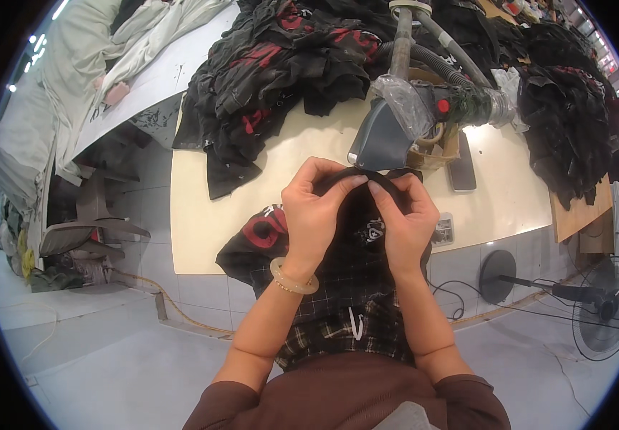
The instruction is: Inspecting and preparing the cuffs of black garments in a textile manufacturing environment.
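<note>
Black garment pinched between my hands, just short of the machine.
My left hand (pixel 317 208) and right hand (pixel 406 215) are close together, each clamped on the edge of the black garment (pixel 358 206), which drapes toward my lap. If a pinch slackened, the edge could slip or bunch; my fingertips might knock the grey machine head (pixel 381 140) just beyond, which blocks the way forward. A clothes pile (pixel 281 79) lies past my left hand, a small tray (pixel 444 229) beside my right.
</note>
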Demonstrator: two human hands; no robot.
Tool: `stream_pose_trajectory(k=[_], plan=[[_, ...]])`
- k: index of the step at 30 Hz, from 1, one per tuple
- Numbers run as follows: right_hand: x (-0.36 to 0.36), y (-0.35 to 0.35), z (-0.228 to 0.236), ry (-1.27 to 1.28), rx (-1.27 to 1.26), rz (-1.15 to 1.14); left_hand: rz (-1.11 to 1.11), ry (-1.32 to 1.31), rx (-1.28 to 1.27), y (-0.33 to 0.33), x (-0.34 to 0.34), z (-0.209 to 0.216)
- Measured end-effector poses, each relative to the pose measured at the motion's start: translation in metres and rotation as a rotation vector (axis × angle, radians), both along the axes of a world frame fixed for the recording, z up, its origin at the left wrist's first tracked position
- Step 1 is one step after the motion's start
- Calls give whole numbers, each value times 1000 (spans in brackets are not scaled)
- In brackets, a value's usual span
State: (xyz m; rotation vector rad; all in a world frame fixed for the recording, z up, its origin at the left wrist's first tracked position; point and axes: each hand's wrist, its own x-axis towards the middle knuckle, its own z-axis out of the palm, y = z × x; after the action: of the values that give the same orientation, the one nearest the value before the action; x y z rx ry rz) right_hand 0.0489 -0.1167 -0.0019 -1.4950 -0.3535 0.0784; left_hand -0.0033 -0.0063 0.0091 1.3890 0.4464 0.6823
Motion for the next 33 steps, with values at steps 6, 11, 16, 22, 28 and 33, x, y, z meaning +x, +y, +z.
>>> stream_pose_trajectory(k=[6,11,16,22,28,33], plan=[[-3,-2,4,65,-2,-26,-12,23,4,1,-1,1],[-2,-14,8,154,123,162,-156,43,10,9,-11,0],[7,-43,4,311,230,328,-365,96,206,20,-35,-13],[8,-51,-3,259,160,344,-492,127,-61,21,-42,-3],[9,-55,-2,285,111,379,-497,89,8,20,-39,-7],[7,-42,13,49,-55,448,-449,34,-114,13,-34,-6]])
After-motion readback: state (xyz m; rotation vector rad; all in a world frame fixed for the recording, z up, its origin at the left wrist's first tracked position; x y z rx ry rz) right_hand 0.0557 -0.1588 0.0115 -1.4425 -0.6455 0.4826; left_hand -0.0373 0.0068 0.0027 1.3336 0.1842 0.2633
